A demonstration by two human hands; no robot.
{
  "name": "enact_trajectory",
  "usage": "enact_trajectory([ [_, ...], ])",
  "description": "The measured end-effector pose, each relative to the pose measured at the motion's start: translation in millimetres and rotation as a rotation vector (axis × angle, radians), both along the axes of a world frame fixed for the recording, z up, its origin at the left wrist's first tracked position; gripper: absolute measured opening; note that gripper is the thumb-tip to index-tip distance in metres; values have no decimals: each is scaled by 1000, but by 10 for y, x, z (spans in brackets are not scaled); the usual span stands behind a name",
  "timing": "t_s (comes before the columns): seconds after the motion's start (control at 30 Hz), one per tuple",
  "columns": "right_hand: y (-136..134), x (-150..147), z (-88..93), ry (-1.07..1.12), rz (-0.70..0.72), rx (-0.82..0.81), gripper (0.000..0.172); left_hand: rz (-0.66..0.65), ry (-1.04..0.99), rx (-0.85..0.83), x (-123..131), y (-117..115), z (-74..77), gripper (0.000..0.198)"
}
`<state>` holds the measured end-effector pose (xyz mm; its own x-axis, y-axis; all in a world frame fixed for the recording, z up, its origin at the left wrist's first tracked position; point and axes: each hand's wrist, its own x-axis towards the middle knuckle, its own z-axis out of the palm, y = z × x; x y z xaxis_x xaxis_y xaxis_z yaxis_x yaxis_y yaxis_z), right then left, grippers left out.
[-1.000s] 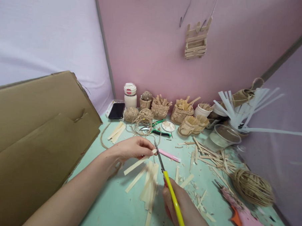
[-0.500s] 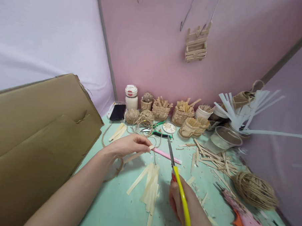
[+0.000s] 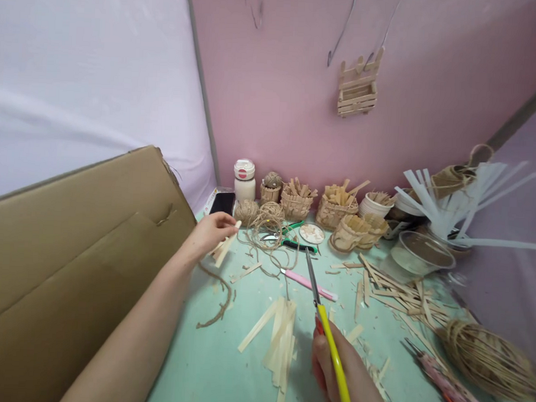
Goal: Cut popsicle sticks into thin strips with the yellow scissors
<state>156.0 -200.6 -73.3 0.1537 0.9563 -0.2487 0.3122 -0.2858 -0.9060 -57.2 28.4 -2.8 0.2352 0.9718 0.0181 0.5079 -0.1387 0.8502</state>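
Pinching strip [image 3: 237,224], left hand [image 3: 214,231], palm down, forearm [image 3: 153,317] angled toward one o'clock. Right hand [image 3: 342,353] curled round scissors [image 3: 330,339], blades [image 3: 312,277] between eleven and twelve o'clock.

Soft, diffuse light, moderately bright. Cloth [image 3: 100,69] at left palest; cardboard [image 3: 82,276] duller. Faint, soft-edged shadow on table [image 3: 216,364] beside right hand [image 3: 354,362]. Wide-angle stretch toward edges; twine ball [image 3: 492,360] at right smeared, fine detail soft.
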Motion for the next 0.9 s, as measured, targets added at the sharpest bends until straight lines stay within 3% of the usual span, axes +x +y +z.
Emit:
enact_trajectory([
  [0.1,7,-14,-14,45,-13,-10,55,206,68,129,-193,181,-103,31],
  [0.3,23,-35,-20,14,-24,14,52,270,191,176,-267,309,-341,28],
  [0.4,32,-32,-26,8,-40,2,52,287,235,200,-247,282,-339,28],
  [0.53,33,-24,-16,21,-48,15,52,256,262,227,-173,205,-208,26],
  [0.67,33,-16,54,47,-117,54,51,123,293,207,67,5,-45,23],
  [0.9,55,-20,206,138,-252,188,53,-464,492,51,541,-506,-30,31],
])
